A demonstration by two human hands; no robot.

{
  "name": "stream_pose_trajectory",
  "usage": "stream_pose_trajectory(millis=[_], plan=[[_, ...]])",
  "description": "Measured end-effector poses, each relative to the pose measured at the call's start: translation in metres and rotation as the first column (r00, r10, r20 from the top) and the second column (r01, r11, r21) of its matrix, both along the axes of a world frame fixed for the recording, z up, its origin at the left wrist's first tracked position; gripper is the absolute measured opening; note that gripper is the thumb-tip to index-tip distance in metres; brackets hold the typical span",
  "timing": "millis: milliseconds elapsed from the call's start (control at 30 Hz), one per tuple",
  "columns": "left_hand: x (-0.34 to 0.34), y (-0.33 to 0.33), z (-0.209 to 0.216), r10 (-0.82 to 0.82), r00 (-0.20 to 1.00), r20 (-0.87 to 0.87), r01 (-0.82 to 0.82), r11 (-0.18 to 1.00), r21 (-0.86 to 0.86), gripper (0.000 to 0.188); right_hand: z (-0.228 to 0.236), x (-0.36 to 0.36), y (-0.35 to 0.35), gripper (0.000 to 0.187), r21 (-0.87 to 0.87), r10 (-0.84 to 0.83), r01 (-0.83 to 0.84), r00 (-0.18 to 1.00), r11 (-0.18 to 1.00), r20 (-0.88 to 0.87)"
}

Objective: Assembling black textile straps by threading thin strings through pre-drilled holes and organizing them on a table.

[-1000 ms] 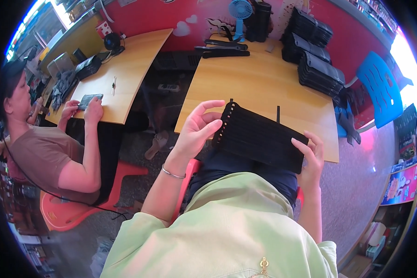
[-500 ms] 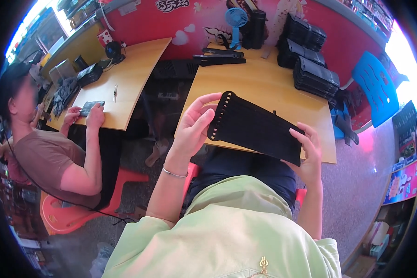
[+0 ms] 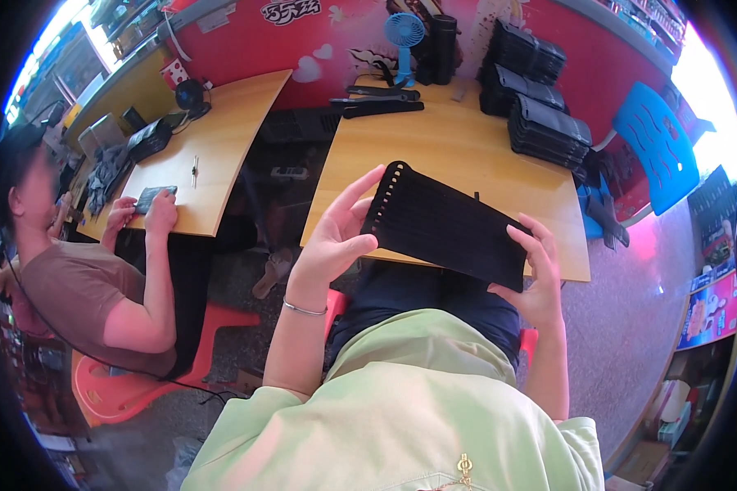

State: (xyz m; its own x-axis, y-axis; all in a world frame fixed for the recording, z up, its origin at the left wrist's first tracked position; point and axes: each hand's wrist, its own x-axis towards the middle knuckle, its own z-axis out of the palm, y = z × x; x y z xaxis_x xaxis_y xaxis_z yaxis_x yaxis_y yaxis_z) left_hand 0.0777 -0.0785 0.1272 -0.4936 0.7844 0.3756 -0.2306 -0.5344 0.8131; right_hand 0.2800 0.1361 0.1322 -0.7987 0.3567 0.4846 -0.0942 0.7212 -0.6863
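Observation:
Between my two hands I hold a flat black panel (image 3: 450, 225), slightly tilted, over the near edge of the wooden table. A row of small holes runs along its left end. My left hand (image 3: 336, 233) grips that end, thumb at its lower part and fingers partly hidden behind it. At the opposite end my right hand (image 3: 536, 266) holds the panel's edge between thumb and fingers. From the panel's upper edge a small dark tab sticks up. Its material I cannot make out.
Stacked black pieces (image 3: 549, 131) stand at the table's back right. Dark strips (image 3: 381, 102), a blue fan (image 3: 404, 41) and a black cylinder (image 3: 443, 49) are at the back. Left, a co-worker (image 3: 90, 286) sits at another table (image 3: 241, 123). A blue chair (image 3: 655, 147) stands right.
My left thumb has slid down along the holed end of the panel. The whole view has shifted slightly, and the panel stays in both hands.

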Motion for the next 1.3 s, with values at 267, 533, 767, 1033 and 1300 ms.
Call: stream_pose_trajectory(millis=[267,533,767,1033,1300], plan=[[-0.001,-0.009,0.014,0.029,0.997,-0.076,-0.035,0.997,-0.072,0.092,-0.001,0.001,0.002,0.080,-0.023,0.065,-0.065,0.998,0.998,-0.018],[0.001,-0.012,0.015,0.045,0.993,-0.105,-0.048,0.998,-0.034,0.098,-0.002,0.001,0.000,0.080,-0.057,0.104,-0.105,0.994,0.993,-0.019],[0.001,-0.011,0.012,0.057,0.993,-0.107,-0.059,0.998,-0.011,0.099,-0.004,0.001,-0.003,0.080,-0.145,0.130,-0.129,0.991,0.981,-0.005],[0.001,-0.010,0.013,0.070,0.990,-0.123,-0.070,0.998,-0.001,0.098,-0.007,-0.001,-0.002,0.079,-0.207,0.193,-0.196,0.981,0.958,-0.035],[-0.003,-0.005,0.002,0.100,0.987,-0.124,-0.097,0.995,0.033,0.097,-0.004,0.000,-0.001,0.069,-0.248,0.269,-0.257,0.963,0.934,0.016]])
